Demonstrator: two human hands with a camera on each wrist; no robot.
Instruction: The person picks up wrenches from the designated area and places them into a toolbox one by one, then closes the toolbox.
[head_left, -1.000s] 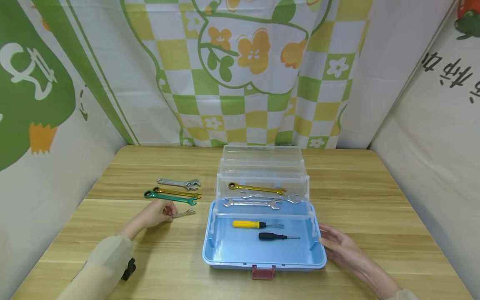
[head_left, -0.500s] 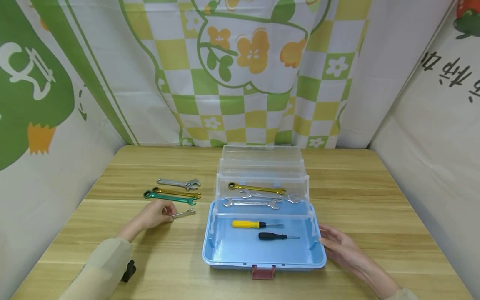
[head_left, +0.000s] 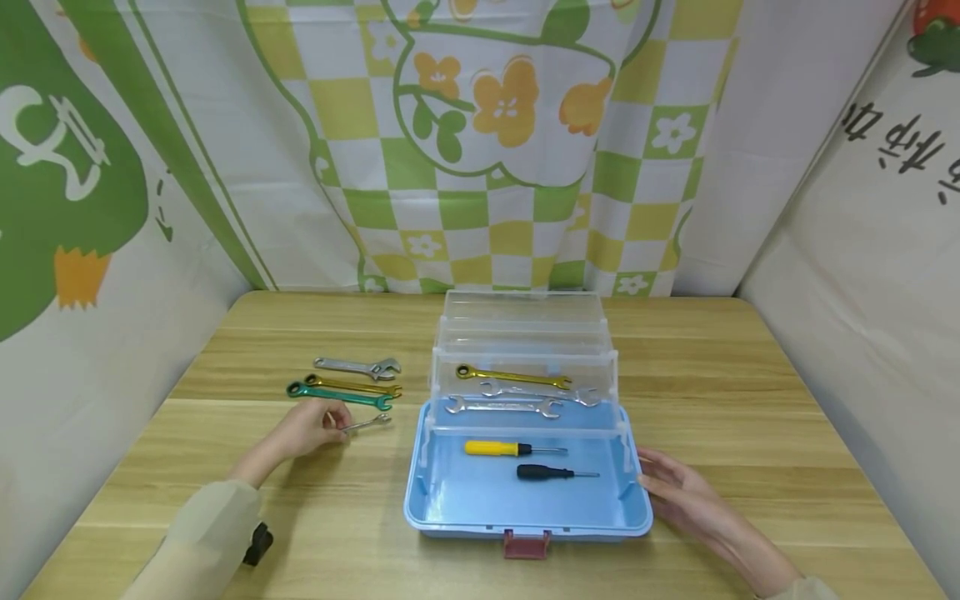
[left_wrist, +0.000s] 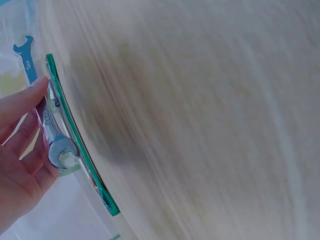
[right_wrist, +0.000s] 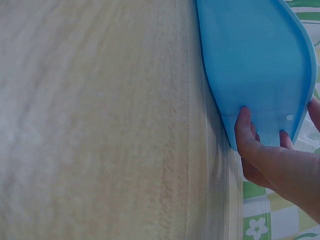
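My left hand (head_left: 309,427) pinches a small silver open-end wrench (left_wrist: 61,145) between thumb and fingers, left of the toolbox. In the left wrist view both of its jaw ends show, and it appears held off the table. Just beyond that hand lie a green ratchet wrench (head_left: 341,395), a gold ratchet wrench (head_left: 360,386) and a silver adjustable wrench (head_left: 358,366). My right hand (head_left: 693,504) rests on the right side of the light blue toolbox (head_left: 517,508), its fingers against the outer wall (right_wrist: 255,65) and its thumb at the rim.
Clear tiers of the raised toolbox hold a gold wrench (head_left: 513,377) and two silver wrenches, one an open-end wrench (head_left: 504,406). A yellow screwdriver (head_left: 495,449) and a black screwdriver (head_left: 546,472) lie in the base. A purple-red latch (head_left: 527,545) hangs in front.
The silver wrench in my left hand has risen and turned slightly in its fingers. My right hand stays at the toolbox side, and the other tools have not moved.
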